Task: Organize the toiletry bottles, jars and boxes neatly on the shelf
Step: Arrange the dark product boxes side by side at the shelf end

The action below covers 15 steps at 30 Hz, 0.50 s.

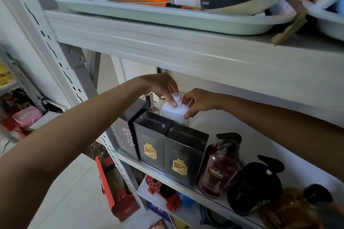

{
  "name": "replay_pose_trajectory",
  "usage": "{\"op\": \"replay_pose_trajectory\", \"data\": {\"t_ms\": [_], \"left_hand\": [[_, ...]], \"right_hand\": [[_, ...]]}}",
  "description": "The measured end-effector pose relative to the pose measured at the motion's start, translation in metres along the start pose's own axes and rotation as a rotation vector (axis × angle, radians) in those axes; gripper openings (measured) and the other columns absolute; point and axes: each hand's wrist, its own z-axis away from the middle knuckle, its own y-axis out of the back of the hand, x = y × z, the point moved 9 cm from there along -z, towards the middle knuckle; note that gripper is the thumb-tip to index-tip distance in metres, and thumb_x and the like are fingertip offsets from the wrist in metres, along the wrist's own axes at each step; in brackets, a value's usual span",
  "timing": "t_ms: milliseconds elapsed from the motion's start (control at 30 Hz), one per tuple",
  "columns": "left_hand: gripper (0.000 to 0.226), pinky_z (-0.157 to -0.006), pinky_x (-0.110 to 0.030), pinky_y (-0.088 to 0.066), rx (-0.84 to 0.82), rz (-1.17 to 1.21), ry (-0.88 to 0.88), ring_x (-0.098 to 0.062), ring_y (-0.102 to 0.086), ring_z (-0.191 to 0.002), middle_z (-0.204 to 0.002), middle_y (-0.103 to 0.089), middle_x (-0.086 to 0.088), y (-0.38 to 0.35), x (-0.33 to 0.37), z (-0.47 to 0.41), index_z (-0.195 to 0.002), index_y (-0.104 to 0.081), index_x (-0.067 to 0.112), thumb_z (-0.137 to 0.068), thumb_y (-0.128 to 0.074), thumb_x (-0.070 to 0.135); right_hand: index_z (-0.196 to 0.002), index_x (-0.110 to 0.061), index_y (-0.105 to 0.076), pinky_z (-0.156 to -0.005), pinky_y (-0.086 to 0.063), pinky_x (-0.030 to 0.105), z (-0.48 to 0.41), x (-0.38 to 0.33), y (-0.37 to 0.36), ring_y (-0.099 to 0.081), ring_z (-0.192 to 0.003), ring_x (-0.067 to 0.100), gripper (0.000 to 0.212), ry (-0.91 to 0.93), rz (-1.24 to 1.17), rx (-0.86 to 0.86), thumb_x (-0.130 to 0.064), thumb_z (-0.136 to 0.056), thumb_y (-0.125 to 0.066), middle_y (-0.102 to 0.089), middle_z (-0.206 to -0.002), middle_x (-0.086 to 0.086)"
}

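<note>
White bottle (174, 112) upright, cap up

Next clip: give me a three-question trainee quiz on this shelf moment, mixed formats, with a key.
1. True or false: both hands touch the white bottle.
2. Where does the white bottle stand relative to the two black boxes? A) behind them B) in front of them C) on top of them
3. Fill in: the bottle right of the boxes, with a black pump, is dark ____.

Key: 1 true: left hand, right hand. 2 A. 3 red.
</note>
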Motion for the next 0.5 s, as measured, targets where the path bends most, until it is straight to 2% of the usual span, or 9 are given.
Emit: {"op": "replay_pose_trajectory", "data": {"t_ms": [100,233,300,433,500], "left_hand": [[0.039,-0.067,-0.018,-0.044,-0.042,-0.055,-0.011,-0.023,-0.059,-0.094,-0.106,-0.067,-0.006,-0.003,0.004,-0.001,-0.105,-0.062,0.013,-0.071,-0.081,0.015],[0.037,-0.083,-0.030,-0.049,-0.057,-0.107,-0.032,-0.032,-0.061,-0.108,-0.105,-0.069,-0.003,-0.006,0.008,-0.003,-0.100,-0.065,0.015,-0.067,-0.084,0.016],[0.039,-0.088,-0.035,-0.050,-0.057,-0.133,-0.041,-0.031,-0.060,-0.109,-0.103,-0.068,0.002,-0.007,0.009,-0.001,-0.102,-0.066,0.015,-0.067,-0.084,0.017],[0.040,-0.089,-0.035,-0.048,-0.069,-0.183,-0.044,-0.026,-0.060,-0.108,-0.107,-0.066,0.002,-0.009,0.012,0.004,-0.105,-0.065,0.017,-0.069,-0.082,0.017],[0.045,-0.093,-0.034,-0.048,-0.138,-0.176,-0.046,-0.020,-0.060,-0.109,-0.113,-0.064,0.002,-0.010,0.018,0.012,-0.113,-0.063,0.020,-0.072,-0.080,0.017]], "right_hand": [[-0.104,-0.015,-0.057,-0.052,-0.043,0.006,0.002,0.000,0.000,-0.060,-0.074,0.007,0.042,0.007,0.037,0.000,-0.017,-0.070,-0.081,-0.057,-0.089,-0.010],[-0.114,-0.009,-0.057,-0.050,-0.040,0.003,0.006,0.004,-0.002,-0.057,-0.074,0.005,0.050,0.006,0.045,0.028,-0.017,-0.071,-0.081,-0.056,-0.089,-0.010],[-0.117,-0.009,-0.057,-0.049,-0.039,0.002,0.007,0.007,-0.003,-0.057,-0.074,0.005,0.052,0.008,0.042,0.034,-0.016,-0.071,-0.081,-0.056,-0.091,-0.008],[-0.120,-0.010,-0.056,-0.050,-0.039,0.002,0.007,0.011,-0.004,-0.057,-0.075,0.004,0.053,0.023,0.044,0.043,-0.018,-0.073,-0.080,-0.057,-0.098,-0.004],[-0.123,-0.011,-0.055,-0.056,-0.042,0.005,0.009,0.013,-0.004,-0.057,-0.078,0.006,0.054,0.030,0.065,0.040,-0.019,-0.075,-0.078,-0.056,-0.102,-0.004]]}}
